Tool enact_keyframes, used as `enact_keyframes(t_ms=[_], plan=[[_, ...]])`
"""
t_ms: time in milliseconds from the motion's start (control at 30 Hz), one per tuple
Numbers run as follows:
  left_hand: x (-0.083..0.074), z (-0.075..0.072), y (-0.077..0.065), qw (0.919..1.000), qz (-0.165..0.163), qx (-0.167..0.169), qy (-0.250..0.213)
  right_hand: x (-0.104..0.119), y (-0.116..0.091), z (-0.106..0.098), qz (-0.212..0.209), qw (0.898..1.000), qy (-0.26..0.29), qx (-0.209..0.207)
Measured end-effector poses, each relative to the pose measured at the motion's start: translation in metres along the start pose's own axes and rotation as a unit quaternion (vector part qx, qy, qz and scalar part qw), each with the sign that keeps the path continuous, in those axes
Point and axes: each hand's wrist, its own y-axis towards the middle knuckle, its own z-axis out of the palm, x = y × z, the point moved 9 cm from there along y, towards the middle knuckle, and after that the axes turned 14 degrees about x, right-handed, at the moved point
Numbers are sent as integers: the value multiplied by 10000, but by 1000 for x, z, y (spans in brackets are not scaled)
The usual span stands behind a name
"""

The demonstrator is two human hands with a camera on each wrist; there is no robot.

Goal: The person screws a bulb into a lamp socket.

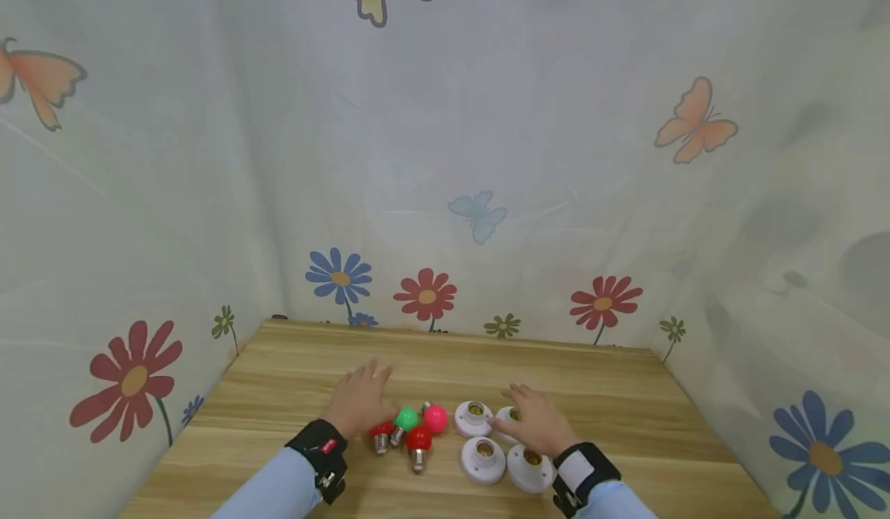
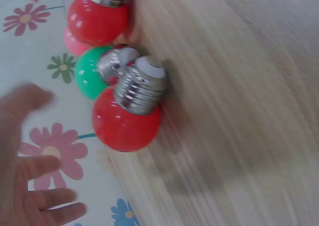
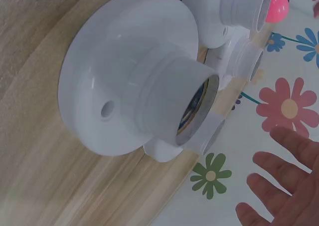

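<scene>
My left hand hovers with fingers spread beside a cluster of small round bulbs, holding nothing. In the cluster lie a green bulb, a pink bulb, a front red bulb and another red bulb, partly covered by the left hand in the head view. Silver screw bases show on them. Extended fingers on my right hand reach above several white round lamp holders, also gripping nothing. A near-right lamp holder has its socket facing up; the far-right lamp holder is partly hidden by that hand.
Everything lies on a wood-grain table, bulbs left of the lamp holders. A pale curtain with printed flowers and butterflies surrounds its back and sides. Black straps with small devices circle both wrists.
</scene>
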Motion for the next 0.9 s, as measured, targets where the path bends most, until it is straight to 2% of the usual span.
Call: enact_keyframes(t_ms=[133, 300, 433, 567, 733, 833, 900], plan=[[0, -6, 1, 9999, -124, -1, 57, -1, 0, -4, -10, 9999, 13, -114], [-3, -8, 0, 9991, -117, 349, -218, -1, 1, -6, -17, 10000, -22, -81], [-5, -7, -2, 9976, -139, 583, -340, 1, -2, -7, 102, 9999, 1, 42], [-5, -5, -5, 9973, -152, 630, -356, -1, -12, -5, 337, 9987, 229, 316], [-6, -6, -7, 9974, -105, 626, -352, -20, -30, 11, 797, 9934, -71, 818], [-9, -8, -9, 9973, -96, 646, -330, -40, -31, 30, 947, 9904, -284, 966], [-9, -8, -10, 9971, -114, 673, -323, -49, -31, 41, 1004, 9896, -231, 1008]])
